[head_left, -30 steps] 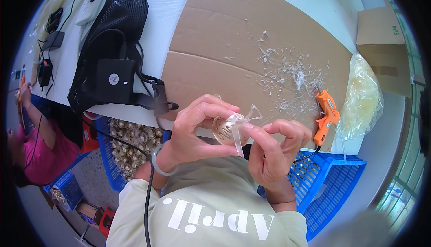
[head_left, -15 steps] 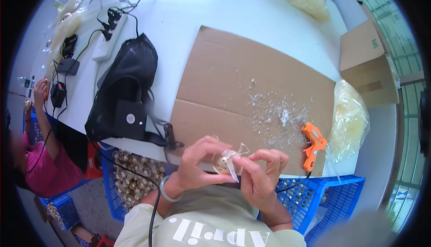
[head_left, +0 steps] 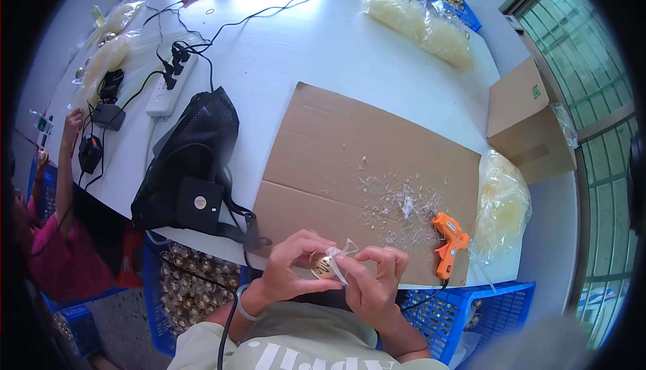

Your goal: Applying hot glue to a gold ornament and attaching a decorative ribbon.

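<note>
My left hand (head_left: 288, 268) pinches a small clear globe (head_left: 321, 266) with gold inside, just past the near edge of the cardboard sheet. A thin, clear plastic piece (head_left: 345, 251) stands up from the globe's right side. The thumb and fingertips of my right hand (head_left: 374, 281) press on that plastic, against the globe. How the two pieces join is hidden by my fingers. An orange glue gun (head_left: 450, 243) lies on the cardboard to the right of my hands, its cord trailing off the near edge.
Clear scraps (head_left: 402, 207) litter the cardboard sheet (head_left: 316, 144). A black mesh bag (head_left: 195, 134) lies left of it, near a white power strip (head_left: 165, 94). Blue baskets (head_left: 161, 309) of globes stand below the table. Plastic bags (head_left: 505, 205) and a carton (head_left: 531, 121) are right; a co-worker (head_left: 74, 255) is left.
The view has tilted, so the far end of the table shows more. Both my hands keep their grip on the globe and its plastic piece, with only slight finger shifts.
</note>
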A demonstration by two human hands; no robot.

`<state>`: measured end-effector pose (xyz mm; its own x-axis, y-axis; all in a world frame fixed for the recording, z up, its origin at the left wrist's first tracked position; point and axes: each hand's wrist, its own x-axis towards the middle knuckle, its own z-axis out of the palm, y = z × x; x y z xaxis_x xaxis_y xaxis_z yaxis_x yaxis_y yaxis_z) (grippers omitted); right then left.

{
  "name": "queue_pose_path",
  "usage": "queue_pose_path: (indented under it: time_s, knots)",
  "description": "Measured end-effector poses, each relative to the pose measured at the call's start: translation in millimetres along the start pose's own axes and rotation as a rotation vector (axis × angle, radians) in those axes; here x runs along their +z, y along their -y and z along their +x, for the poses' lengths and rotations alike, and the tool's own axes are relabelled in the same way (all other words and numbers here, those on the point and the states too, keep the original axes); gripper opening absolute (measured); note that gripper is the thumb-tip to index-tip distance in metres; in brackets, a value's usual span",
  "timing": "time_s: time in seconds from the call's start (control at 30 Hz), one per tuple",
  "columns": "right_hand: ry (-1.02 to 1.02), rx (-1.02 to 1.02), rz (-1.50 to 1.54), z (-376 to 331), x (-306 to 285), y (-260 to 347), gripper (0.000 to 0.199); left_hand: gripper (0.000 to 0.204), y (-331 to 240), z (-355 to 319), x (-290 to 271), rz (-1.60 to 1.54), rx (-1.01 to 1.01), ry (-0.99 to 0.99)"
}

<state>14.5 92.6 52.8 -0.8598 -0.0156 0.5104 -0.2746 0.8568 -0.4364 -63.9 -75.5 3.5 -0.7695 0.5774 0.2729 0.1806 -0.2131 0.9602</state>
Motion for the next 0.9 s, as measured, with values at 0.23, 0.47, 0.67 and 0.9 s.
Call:
queue_pose_path:
  time_s: [0.23,0.47,0.67,0.9]
  knots:
    - [-0.009,-0.002,-0.060,-2,1,1,0.030,0.056,1,2,0,0.087,0.053,0.010]
    - [-0.018,0.004,-0.076,-3,0,6,0.028,0.054,-2,0,1,0.076,0.047,-0.026]
    - [-0.021,0.034,-0.086,-8,-2,10,0.027,0.049,-6,2,3,0.123,0.130,-0.014]
    - [-0.022,0.028,-0.105,-20,-8,15,0.027,0.049,-12,-8,11,0.180,0.175,-0.042]
